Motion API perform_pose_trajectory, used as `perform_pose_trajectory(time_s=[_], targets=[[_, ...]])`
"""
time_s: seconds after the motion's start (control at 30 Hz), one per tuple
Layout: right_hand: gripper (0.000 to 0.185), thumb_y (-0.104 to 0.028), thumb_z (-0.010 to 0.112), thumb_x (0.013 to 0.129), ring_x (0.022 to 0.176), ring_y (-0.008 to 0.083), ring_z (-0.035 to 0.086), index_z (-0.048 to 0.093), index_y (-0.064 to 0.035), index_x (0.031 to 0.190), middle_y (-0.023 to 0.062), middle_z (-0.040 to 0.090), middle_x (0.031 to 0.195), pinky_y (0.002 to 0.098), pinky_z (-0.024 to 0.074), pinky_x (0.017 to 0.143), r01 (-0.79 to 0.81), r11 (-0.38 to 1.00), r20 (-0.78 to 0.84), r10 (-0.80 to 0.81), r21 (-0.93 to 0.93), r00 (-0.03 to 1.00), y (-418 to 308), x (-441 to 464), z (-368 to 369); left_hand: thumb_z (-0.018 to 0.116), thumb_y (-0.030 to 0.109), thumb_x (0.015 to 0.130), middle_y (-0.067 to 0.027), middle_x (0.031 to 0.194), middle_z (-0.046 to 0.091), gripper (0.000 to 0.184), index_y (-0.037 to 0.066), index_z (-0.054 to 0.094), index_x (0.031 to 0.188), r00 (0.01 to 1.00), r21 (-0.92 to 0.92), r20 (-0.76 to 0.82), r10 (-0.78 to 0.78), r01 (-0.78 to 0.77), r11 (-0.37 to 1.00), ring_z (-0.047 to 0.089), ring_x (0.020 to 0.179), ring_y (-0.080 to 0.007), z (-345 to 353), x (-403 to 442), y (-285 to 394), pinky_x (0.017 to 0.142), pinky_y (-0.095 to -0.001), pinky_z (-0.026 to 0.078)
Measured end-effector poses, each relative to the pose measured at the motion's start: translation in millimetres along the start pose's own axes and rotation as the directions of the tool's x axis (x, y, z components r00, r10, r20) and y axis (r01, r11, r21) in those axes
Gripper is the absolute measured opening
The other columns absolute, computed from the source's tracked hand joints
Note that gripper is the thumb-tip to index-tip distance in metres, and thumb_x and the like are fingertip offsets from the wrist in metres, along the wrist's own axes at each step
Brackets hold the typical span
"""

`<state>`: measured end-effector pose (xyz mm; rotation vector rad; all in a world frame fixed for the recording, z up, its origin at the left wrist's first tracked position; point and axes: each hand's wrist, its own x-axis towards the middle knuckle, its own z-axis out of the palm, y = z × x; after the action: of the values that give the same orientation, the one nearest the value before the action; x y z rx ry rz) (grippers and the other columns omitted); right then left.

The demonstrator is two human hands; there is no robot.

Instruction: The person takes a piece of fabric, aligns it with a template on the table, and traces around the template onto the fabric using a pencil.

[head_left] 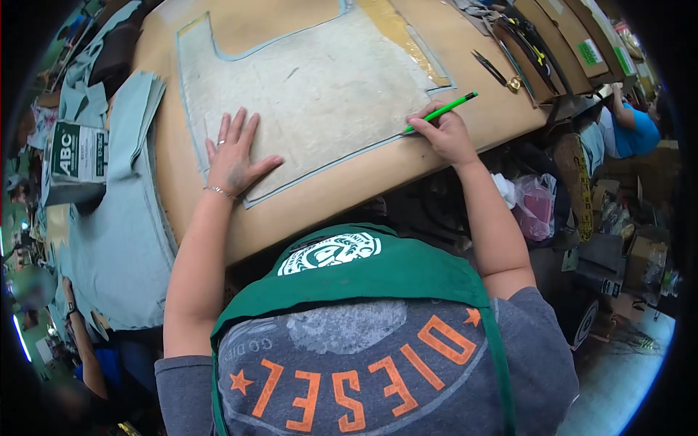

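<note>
a person's right hand, grip closed around a green pencil, sets the tip at the near edge of a pale sheet, alongside the near edge of the counter; the left hand, spread and empty, lies flat farther left.

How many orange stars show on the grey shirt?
2: the lower orange star, by the L end of the orange DIESEL lettering, and the upper orange star, by its D end. The green cloth apron may hide others.
</note>
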<state>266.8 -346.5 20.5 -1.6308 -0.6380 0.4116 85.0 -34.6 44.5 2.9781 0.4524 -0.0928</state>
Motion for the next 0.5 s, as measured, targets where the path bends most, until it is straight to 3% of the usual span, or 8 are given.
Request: perform_pose_trajectory(time_s=[0.2,0.3,0.37,0.5], targets=[[0.014,-0.011,0.062,0.077,0.064,0.0091,0.054,0.051,-0.0036,0.078,0.0033,0.058,0.069,0.0227,0.0434,0.059,-0.067,0.993,-0.029,0.070,0.100,0.997,1.8,-4.2,-15.1,0.058,0.057,0.066,-0.0075,0.140,0.019,0.082,0.018,0.030,0.132,0.996,0.038,0.068,-0.053,0.051,0.998,0.010,0.130,-0.0300,-11.3,13.0,25.4,0.095,-0.0614,0.014],[0.015,-0.013,0.063,0.077,0.064,0.0099,0.055,0.051,-0.0024,0.077,0.0050,0.057,0.066,0.0246,0.0438,0.058,-0.001,1.000,-0.061,-0.001,-0.030,0.998,-3.6,-6.8,-11.5,0.050,0.049,0.076,-0.0082,0.140,0.020,0.066,0.018,0.030,0.131,0.994,0.015,0.023,0.107,-0.108,0.994,0.011,0.130,-0.0309,-12.7,32.8,85.7,0.095,-0.0618,0.016],[0.013,-0.011,0.061,0.078,0.068,0.0098,0.055,0.052,-0.0030,0.079,0.0045,0.057,0.071,0.0236,0.0439,0.062,-0.025,0.991,-0.030,0.021,-0.129,0.999,-5.6,-7.3,-12.0,0.049,0.049,0.077,-0.0085,0.139,0.022,0.065,0.019,0.030,0.131,0.968,-0.011,-0.056,0.246,-0.247,0.969,0.013,0.130,-0.0303,1.9,48.2,124.5,0.095,-0.0621,0.016],[0.015,-0.014,0.063,0.075,0.061,0.0145,0.053,0.053,-0.0029,0.077,0.0084,0.056,0.067,0.0263,0.0429,0.058,0.099,0.968,-0.029,-0.109,-0.231,0.994,-10.7,-4.1,-11.9,0.045,0.048,0.080,-0.0080,0.138,0.022,0.053,0.026,0.035,0.128,0.952,-0.074,-0.018,0.305,-0.306,0.949,0.014,0.129,-0.0320,14.6,58.2,170.7,0.093,-0.0650,0.014]])
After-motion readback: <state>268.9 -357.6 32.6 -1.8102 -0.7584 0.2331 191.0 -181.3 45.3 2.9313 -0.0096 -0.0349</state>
